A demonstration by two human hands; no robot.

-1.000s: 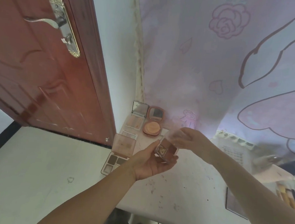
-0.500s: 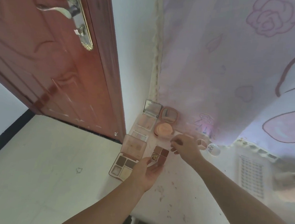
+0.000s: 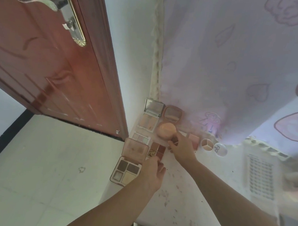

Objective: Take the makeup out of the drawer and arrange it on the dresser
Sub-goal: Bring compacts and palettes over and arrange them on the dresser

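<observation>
On the white dresser [image 3: 182, 201] a row of makeup stands open by the wall. My left hand [image 3: 153, 173] holds the near edge of a small brown four-pan palette [image 3: 157, 149], which lies flat beside a larger four-pan palette [image 3: 126, 171] with a pink lid. My right hand [image 3: 182, 148] is just right of it, its curled fingers pinching a small dark brown piece [image 3: 175, 141] next to a peach round compact [image 3: 166, 130]. A mirrored powder compact [image 3: 149, 121], a small three-pan strip [image 3: 141, 138], a pink blush [image 3: 194, 140] and a round three-part pot [image 3: 206, 144] also lie there. No drawer shows.
A red-brown door [image 3: 50, 60] stands ajar to the left of the dresser. A pale printed curtain [image 3: 237, 66] hangs down behind the makeup. A white round lid [image 3: 220, 149] and a white grid-patterned thing [image 3: 260, 178] lie to the right. Pale floor tiles [image 3: 42, 167] show at the left.
My left hand has carried the brown palette forward from mid-air down onto the dresser beside the larger palette. My right hand has come away from it and moved toward the peach compact.
</observation>
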